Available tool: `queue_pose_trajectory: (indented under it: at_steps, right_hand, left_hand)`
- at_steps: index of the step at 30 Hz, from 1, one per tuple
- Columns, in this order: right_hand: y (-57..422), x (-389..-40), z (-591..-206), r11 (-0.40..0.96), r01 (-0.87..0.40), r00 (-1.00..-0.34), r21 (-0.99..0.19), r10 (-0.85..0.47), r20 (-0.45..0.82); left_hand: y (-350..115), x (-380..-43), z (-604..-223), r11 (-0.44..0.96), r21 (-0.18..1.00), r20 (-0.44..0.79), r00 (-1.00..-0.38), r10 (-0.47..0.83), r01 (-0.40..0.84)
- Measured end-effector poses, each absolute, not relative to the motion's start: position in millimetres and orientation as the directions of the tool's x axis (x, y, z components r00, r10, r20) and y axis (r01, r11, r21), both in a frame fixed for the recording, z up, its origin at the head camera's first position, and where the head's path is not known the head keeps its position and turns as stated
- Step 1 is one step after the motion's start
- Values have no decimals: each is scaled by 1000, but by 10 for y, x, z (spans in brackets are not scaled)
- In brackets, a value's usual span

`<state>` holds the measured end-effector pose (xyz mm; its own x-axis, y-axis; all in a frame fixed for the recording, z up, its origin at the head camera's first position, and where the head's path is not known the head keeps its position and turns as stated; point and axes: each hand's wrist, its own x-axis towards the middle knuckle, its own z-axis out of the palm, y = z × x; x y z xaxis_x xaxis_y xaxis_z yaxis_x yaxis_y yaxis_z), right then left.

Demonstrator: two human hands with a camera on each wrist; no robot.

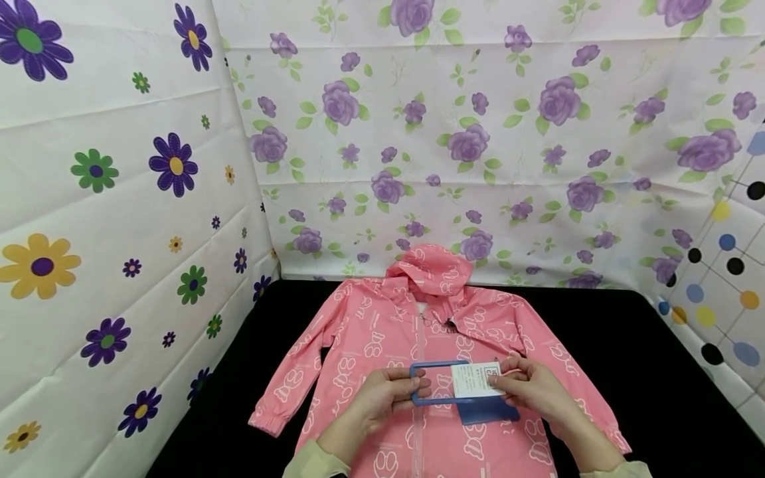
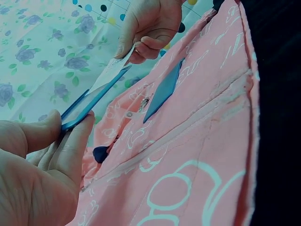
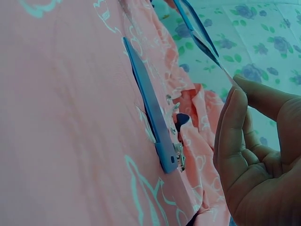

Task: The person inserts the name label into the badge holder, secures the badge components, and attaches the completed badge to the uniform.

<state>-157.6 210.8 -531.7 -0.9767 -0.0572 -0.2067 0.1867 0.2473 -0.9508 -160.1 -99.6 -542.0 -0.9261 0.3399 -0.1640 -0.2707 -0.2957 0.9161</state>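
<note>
My left hand (image 1: pixel 382 397) pinches the left end of a clear badge holder with a blue frame (image 1: pixel 439 401), held above a pink hooded jacket (image 1: pixel 370 372). In my right hand (image 1: pixel 538 392), thumb and fingers pinch the outer end of a white printed card (image 1: pixel 468 380). The card's other end overlaps the holder's right end; in the left wrist view the card (image 2: pixel 110 73) slants up out of the frame. Beneath them, a separate flat blue piece (image 1: pixel 487 413) rests on the jacket front. The right wrist view shows this blue piece (image 3: pixel 150 108) nearly edge-on.
The jacket lies spread on a black tabletop (image 1: pixel 592 332), its hood (image 1: pixel 433 269) toward the back wall. A pale zipper (image 1: pixel 420 345) runs down its front. A small dark clip-like item (image 1: pixel 450 325) lies near the collar. Flower-printed cloth (image 1: pixel 382 133) hangs behind and at the left.
</note>
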Motion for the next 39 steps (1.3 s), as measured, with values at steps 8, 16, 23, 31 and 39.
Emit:
queue_pose_trajectory:
  at_steps: [8,16,23,31,39]
  right_hand:
    - [2067,-1577,-5320,254,189,-977,-949,-47,-208]
    - [2010,-1587,-5358,276,171,-982,-946,-30,-186]
    - [1985,-1572,-5327,247,175,-980,-953,-47,-192]
    - [1960,-1564,-5304,251,169,-980,-953,-58,-189]
    - [1957,-1575,-5317,257,156,-981,-954,-69,-179]
  left_hand:
    - [-994,-1617,-5427,-303,914,-157,-925,347,-269]
    - [-975,-1605,-5422,-305,916,-145,-924,353,-260]
    - [-934,-1604,-5453,-324,904,-152,-919,364,-278]
    - [-906,-1589,-5439,-319,906,-155,-919,362,-278]
    - [-891,-1573,-5421,-305,909,-160,-915,371,-283]
